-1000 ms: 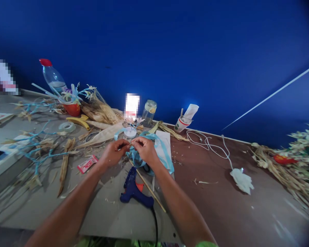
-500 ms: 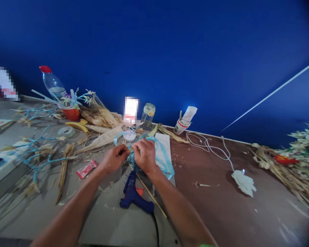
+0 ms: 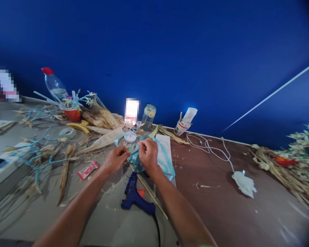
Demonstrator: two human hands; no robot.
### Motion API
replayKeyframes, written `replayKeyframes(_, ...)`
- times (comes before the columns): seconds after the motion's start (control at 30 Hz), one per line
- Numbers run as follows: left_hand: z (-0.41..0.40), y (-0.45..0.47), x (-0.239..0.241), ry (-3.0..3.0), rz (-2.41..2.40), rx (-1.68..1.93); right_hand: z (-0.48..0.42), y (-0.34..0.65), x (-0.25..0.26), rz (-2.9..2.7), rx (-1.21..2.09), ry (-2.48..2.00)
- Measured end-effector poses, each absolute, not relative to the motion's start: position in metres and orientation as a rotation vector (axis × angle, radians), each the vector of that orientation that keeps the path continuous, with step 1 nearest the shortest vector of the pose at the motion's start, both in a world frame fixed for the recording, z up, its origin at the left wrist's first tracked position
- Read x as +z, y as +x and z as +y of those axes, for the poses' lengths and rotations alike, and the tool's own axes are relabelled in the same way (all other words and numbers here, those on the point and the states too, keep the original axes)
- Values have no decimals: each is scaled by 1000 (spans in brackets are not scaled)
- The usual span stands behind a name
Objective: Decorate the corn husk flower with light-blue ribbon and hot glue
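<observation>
My left hand [image 3: 115, 159] and my right hand [image 3: 148, 154] are close together above the table, both with fingers pinched. Between them runs a thin stick with light blue ribbon [image 3: 134, 151]. A loose tangle of the same blue ribbon [image 3: 164, 161] lies under and to the right of my right hand, over a white paper sheet [image 3: 163, 144]. A blue hot glue gun [image 3: 135, 197] lies just below my hands, its black cord running toward me. A long thin wooden stick [image 3: 150, 195] lies across it.
Dried corn husks [image 3: 100, 116], blue-wrapped twigs [image 3: 38, 151], a tape roll [image 3: 67, 132], a red packet [image 3: 87, 169], a plastic bottle [image 3: 54, 84], a glass jar [image 3: 148, 116], a paper cup [image 3: 181, 125] and a white cable [image 3: 208, 144] crowd the table. Dried flowers [image 3: 290, 161] lie at right.
My hands have shifted slightly lower and apart, the right hand turning over the ribbon while both keep their pinch. The view has tilted down a little.
</observation>
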State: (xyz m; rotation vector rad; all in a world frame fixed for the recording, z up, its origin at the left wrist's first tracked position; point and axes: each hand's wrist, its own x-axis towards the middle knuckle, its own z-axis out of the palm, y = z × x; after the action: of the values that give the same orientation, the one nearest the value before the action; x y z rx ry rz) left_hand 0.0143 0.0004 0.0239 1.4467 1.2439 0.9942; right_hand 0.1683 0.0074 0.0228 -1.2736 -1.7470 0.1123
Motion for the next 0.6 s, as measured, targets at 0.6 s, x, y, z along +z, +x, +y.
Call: replayKeyframes(0.6, -3, 18, 21, 1594, 1269, 951, 3, 161, 24, -1890, 177, -1272)
